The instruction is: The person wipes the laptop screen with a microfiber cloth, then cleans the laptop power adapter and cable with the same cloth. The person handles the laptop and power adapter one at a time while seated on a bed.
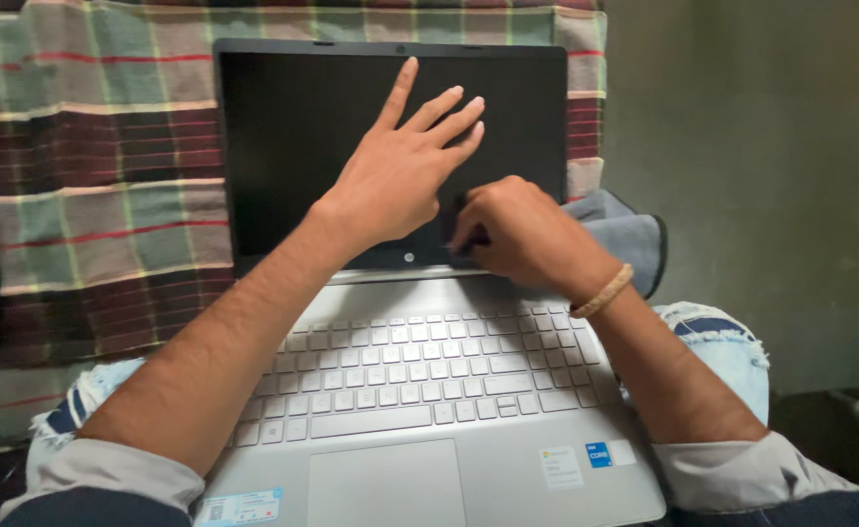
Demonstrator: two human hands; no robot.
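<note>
A silver laptop [449,478] rests open on my lap, its screen [293,146] dark. My left hand [400,171] lies flat against the screen with its fingers spread and holds nothing. My right hand [522,234], with a braided band on the wrist, is closed at the bottom of the screen near the hinge. Its fingers press a bunched grey-blue cloth [630,234] to the glass. The rest of the cloth hangs out past the screen's right edge. Both forearms cross over the keyboard [420,366].
A plaid blanket [98,195] in red, green and cream hangs behind the laptop. A plain grey-green wall [761,146] is at right. My knees in torn light jeans [727,342] show on both sides. A dark object sits at the far left edge.
</note>
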